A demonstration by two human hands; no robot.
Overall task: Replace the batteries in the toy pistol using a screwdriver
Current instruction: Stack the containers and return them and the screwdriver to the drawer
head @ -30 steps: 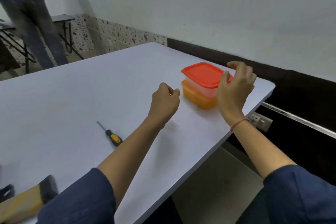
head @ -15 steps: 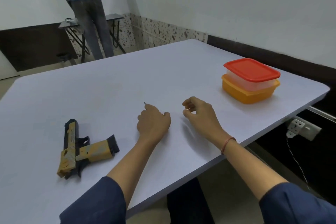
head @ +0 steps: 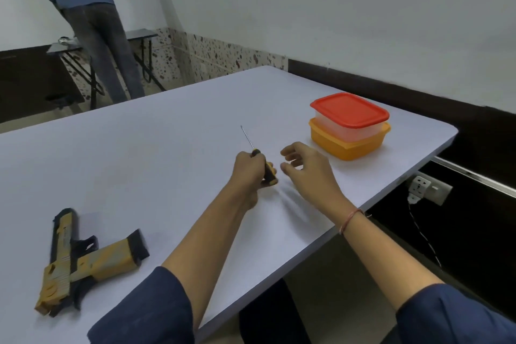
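My left hand (head: 249,169) grips a small screwdriver (head: 268,173) by its black and yellow handle, lifted off the table with the thin shaft pointing up and away. My right hand (head: 305,167) hovers just right of it with fingers loosely curled and holds nothing. The yellow and black toy pistol (head: 83,258) lies on its side near the table's front left, well left of both hands.
Two stacked plastic boxes (head: 350,127), a red-lidded one on an orange one, stand at the right of the white table (head: 139,162). The table's right edge is close to my right arm. A person (head: 89,17) stands by a small table at the back left.
My left hand has picked the screwdriver up off the table and raised it. My right hand came back from the boxes to beside the left hand. The view turned left, bringing the pistol in.
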